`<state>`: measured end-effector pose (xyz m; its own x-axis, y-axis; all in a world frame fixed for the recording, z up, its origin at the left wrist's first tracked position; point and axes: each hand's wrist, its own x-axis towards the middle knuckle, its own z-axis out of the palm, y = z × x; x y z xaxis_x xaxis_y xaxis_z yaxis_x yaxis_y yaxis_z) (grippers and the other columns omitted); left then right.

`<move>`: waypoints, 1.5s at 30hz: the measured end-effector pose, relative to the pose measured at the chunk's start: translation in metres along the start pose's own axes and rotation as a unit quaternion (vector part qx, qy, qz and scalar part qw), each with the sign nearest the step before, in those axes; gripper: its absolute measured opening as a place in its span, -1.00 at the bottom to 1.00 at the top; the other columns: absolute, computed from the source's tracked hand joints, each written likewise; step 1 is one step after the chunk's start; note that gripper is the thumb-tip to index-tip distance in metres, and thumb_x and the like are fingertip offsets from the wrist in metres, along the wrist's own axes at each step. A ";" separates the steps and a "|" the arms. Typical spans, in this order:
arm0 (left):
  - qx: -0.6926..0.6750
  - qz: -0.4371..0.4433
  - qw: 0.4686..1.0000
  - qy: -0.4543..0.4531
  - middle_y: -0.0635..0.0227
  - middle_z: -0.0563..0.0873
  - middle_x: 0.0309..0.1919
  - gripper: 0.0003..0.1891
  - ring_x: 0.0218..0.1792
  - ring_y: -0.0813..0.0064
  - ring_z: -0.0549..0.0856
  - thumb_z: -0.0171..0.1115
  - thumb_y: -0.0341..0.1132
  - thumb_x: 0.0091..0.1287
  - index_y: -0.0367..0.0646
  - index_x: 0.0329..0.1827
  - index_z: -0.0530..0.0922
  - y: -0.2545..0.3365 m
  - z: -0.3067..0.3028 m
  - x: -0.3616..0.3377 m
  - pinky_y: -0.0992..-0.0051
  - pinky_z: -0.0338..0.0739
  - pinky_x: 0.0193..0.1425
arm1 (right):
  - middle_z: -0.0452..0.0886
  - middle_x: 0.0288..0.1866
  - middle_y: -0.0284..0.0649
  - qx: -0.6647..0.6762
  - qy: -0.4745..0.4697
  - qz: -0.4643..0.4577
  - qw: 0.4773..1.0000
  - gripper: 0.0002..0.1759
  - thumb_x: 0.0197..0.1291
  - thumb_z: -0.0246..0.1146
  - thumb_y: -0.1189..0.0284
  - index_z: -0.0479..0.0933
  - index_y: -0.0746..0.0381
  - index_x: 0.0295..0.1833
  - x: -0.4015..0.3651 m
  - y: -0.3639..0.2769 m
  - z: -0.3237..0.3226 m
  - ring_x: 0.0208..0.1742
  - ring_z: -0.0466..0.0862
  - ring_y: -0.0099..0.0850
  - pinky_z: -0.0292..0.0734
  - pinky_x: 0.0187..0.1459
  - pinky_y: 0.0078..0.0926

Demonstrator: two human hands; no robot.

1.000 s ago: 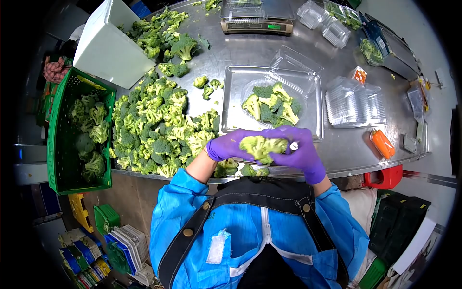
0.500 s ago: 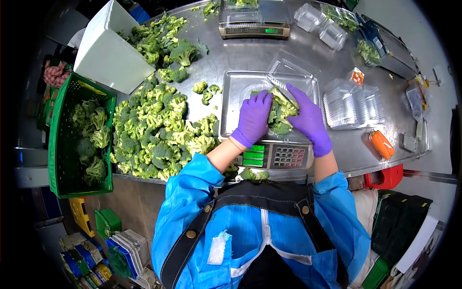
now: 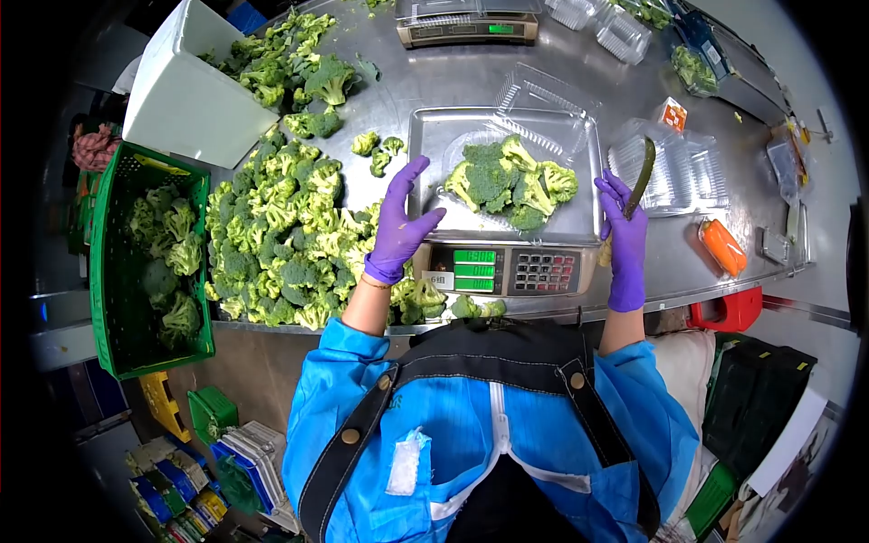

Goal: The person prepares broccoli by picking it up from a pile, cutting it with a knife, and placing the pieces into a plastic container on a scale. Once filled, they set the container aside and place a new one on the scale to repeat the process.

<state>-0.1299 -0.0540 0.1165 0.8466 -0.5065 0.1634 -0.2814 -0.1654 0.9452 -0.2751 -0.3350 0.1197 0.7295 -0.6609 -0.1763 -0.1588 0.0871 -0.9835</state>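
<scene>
Broccoli florets [image 3: 516,181] sit in a clear plastic clamshell tray [image 3: 460,156] on the metal pan [image 3: 433,127] of a digital scale [image 3: 503,270] with lit green readouts. The clamshell's clear lid [image 3: 543,100] stands open behind them. At the pan's left edge, my left hand [image 3: 398,226], in a purple glove, is empty with its fingers apart. My right hand [image 3: 625,235], also gloved in purple, is beside the pan's right edge. It is closed around a knife [image 3: 644,176], whose narrow dark blade points up and away from me. Neither hand touches the broccoli.
A big heap of broccoli florets [image 3: 285,240] covers the table's left side, by a tipped white box [image 3: 186,100] and a green crate [image 3: 104,271]. Stacked clear clamshells [image 3: 665,172] and an orange packet [image 3: 721,247] lie to the right. Another scale [image 3: 466,32] stands at the back.
Both hands have come off the broccoli and moved apart, left hand leftward and right hand rightward. The florets now rest uncovered in the clamshell, and the knife shows plainly. The view shifted slightly.
</scene>
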 end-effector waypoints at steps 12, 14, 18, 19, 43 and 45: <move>-0.036 -0.045 0.997 0.060 0.29 0.58 0.05 -0.56 0.05 0.44 0.53 0.24 -0.40 0.12 -0.19 0.12 0.48 -0.032 -0.011 -0.016 0.43 0.35 0.15 | 0.58 0.03 -0.11 0.014 0.012 -0.009 1.000 -0.53 0.17 0.19 0.40 0.39 0.36 0.18 -0.004 0.004 0.008 -0.58 0.41 -0.77 0.23 -0.63 -0.84; 0.018 -0.059 0.995 0.074 0.29 0.59 0.03 -0.58 0.04 0.45 0.54 0.23 -0.41 0.13 -0.20 0.11 0.48 -0.040 -0.022 -0.023 0.45 0.37 0.13 | 0.58 0.02 -0.12 0.007 0.009 0.001 1.000 -0.53 0.17 0.19 0.40 0.39 0.36 0.18 -0.004 0.008 0.003 -0.58 0.40 -0.78 0.22 -0.63 -0.84; 0.287 -0.036 0.945 0.152 0.20 0.60 -0.07 -0.61 0.01 0.24 0.53 0.28 -0.37 0.07 -0.18 0.00 0.52 -0.063 -0.062 -0.052 0.34 0.36 0.14 | 0.61 -0.01 -0.18 -0.005 0.032 0.012 0.999 -0.56 0.16 0.21 0.38 0.44 0.39 0.11 -0.008 0.002 0.005 -0.66 0.33 -0.77 0.18 -0.65 -0.84; 0.363 -0.030 0.919 0.152 0.17 0.60 -0.12 -0.62 -0.02 0.15 0.51 0.30 -0.34 0.03 -0.15 -0.04 0.53 -0.068 -0.077 -0.058 0.26 0.37 0.11 | 0.61 -0.02 -0.19 -0.003 0.032 -0.001 0.999 -0.60 0.16 0.21 0.37 0.48 0.41 0.05 -0.010 0.001 0.007 -0.67 0.32 -0.76 0.17 -0.66 -0.83; 0.332 -0.114 0.934 0.068 -0.06 0.50 0.06 -0.48 0.06 -0.03 0.52 0.02 -0.57 0.01 -0.03 0.12 0.48 -0.212 -0.099 0.113 0.31 0.40 0.19 | 0.65 -0.30 -0.25 -0.067 -0.027 0.009 0.997 -0.66 0.24 0.14 0.40 0.49 0.30 0.09 -0.031 -0.007 0.027 -0.72 0.32 -0.72 0.16 -0.67 -0.80; 0.132 -0.117 0.970 0.167 0.12 0.63 -0.13 -0.64 -0.17 0.21 0.63 0.00 -0.59 0.08 -0.18 -0.05 0.54 -0.215 -0.112 0.117 0.41 0.51 0.01 | 0.65 -0.30 -0.25 -0.064 -0.023 0.009 0.998 -0.67 0.25 0.14 0.40 0.49 0.30 0.09 -0.030 -0.012 0.029 -0.72 0.32 -0.72 0.17 -0.67 -0.80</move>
<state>0.0803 0.0168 -0.0361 0.9881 -0.1331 0.0775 -0.1324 -0.4766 0.8691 -0.2760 -0.2946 0.1358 0.7553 -0.6244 -0.1993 -0.2548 0.0004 -0.9670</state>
